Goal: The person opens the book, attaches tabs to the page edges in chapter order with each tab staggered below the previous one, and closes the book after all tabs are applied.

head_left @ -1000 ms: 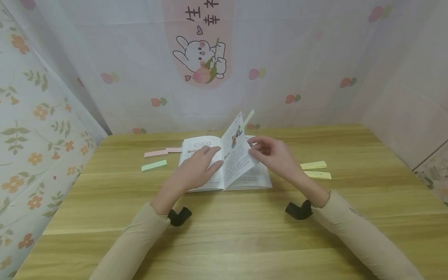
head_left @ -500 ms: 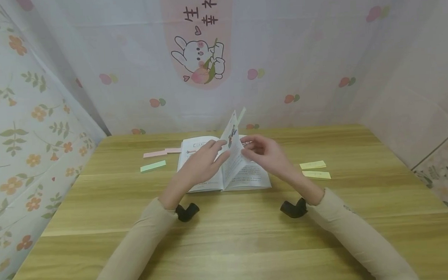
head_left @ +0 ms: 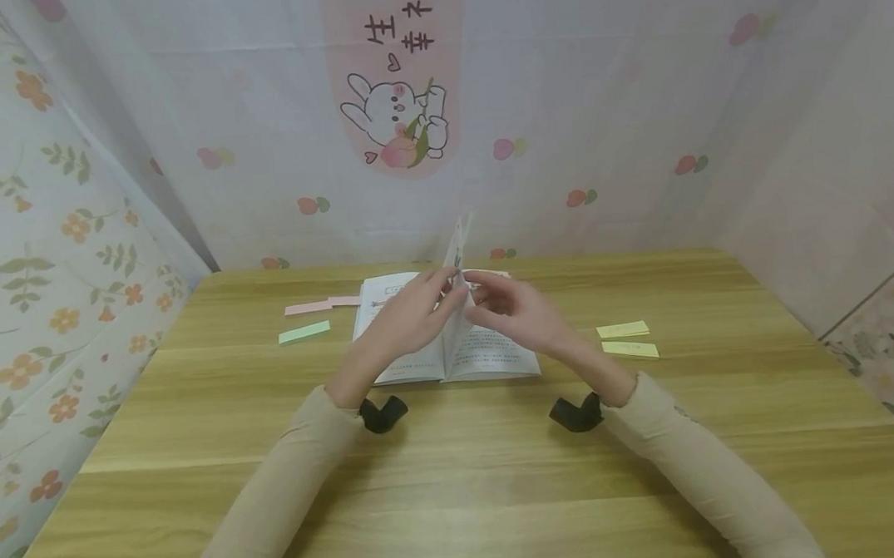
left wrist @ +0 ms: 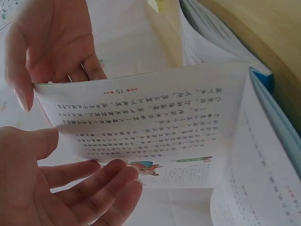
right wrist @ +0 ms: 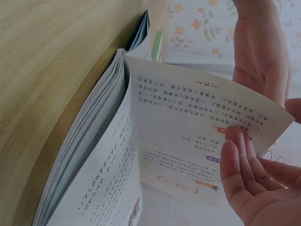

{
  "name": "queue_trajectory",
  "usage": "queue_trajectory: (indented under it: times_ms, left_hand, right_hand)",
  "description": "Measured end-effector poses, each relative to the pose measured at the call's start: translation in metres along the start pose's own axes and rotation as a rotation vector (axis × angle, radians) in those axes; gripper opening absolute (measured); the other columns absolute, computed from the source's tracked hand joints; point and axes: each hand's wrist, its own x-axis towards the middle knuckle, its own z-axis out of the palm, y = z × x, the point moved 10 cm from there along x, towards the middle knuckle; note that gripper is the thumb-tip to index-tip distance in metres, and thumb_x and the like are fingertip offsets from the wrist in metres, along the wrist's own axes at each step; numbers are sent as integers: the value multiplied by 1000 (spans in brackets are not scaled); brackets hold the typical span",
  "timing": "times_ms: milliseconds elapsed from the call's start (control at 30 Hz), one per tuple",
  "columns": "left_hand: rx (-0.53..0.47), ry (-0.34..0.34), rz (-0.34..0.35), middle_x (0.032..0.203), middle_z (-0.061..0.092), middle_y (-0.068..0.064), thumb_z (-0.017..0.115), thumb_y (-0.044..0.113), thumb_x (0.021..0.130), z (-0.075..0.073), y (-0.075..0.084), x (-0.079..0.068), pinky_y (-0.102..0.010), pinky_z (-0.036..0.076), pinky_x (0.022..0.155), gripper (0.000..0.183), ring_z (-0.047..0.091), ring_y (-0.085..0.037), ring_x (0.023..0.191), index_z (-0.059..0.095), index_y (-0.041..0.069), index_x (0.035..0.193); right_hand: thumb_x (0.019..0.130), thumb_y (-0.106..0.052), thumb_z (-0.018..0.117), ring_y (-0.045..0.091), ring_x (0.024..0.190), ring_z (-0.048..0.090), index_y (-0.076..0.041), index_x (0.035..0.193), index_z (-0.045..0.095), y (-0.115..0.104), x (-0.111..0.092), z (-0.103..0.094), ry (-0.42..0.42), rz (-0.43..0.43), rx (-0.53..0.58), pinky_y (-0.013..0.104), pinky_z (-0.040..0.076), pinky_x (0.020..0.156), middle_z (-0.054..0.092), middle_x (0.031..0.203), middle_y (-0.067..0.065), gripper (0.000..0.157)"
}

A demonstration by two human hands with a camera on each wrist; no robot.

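The open book (head_left: 493, 353) lies on the wooden table (head_left: 456, 495), and some of its pages (left wrist: 155, 108) stand up in the middle. Both hands touch these pages, one on each side. The left hand (head_left: 407, 318) has loose fingers, spread apart against the paper. The right hand (head_left: 523, 313) has bent fingers on the other side; I cannot tell if its thumb pinches the corner.

The left wrist view shows the number 15 on the paper, and the right wrist view shows 20. Rows of small Chinese words fill the pages, too tiny to read.

Left of the book are pink strips (head_left: 308, 307) and a green strip (head_left: 304, 332). Right of it are yellow strips (head_left: 630, 350). Behind the book, a cloth (head_left: 558, 83) has a bunny picture (head_left: 395, 119) and big letters (head_left: 417, 27) with 幸福.
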Motion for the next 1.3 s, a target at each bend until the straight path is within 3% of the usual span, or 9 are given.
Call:
queue_trajectory:
  times_ms: [167, 400, 633, 900, 1300]
  left_hand:
    - [-21, 13, 8, 113, 62, -9, 39, 42, 109, -4, 3, 4, -41, 53, 86, 45, 61, -24, 102, 59, 4, 125]
    - [7, 10, 2, 107, 62, -6, 43, 39, 108, -8, 6, 7, -38, 52, 83, 42, 59, -22, 99, 62, 5, 124]
    - [-19, 10, 4, 99, 65, -6, 45, 20, 105, -12, 7, 6, -38, 51, 83, 28, 59, -22, 94, 65, 2, 113]
    - [-38, 21, 30, 104, 67, -12, 49, 10, 99, -16, 8, 4, -38, 53, 84, 34, 61, -25, 93, 65, -6, 124]
    - [35, 43, 16, 83, 57, -7, 51, 4, 96, -27, 8, -2, -31, 45, 62, 19, 51, -20, 72, 68, -1, 102]
  right_hand:
    - [95, -21, 71, 22, 109, 66, -4, 152, 43, -7, 1, 6, -36, -66, -24, 38, 52, 98, 63, 128, 9, 66]
    - [91, -14, 75, 22, 102, 68, -3, 153, 41, -11, 3, 10, -66, -138, -20, 36, 54, 91, 65, 127, 12, 72]
    - [89, -13, 78, 22, 96, 68, 0, 153, 37, -5, 3, 11, -74, -97, -15, 38, 54, 93, 64, 116, 13, 77]
    - [85, -14, 82, 22, 97, 68, -3, 154, 37, 4, 6, 12, -74, -80, -50, 39, 54, 93, 63, 115, 12, 83]
    - [85, -22, 83, 27, 100, 66, -5, 156, 34, 12, 12, 24, -127, -39, -102, 44, 53, 94, 60, 122, 14, 88]
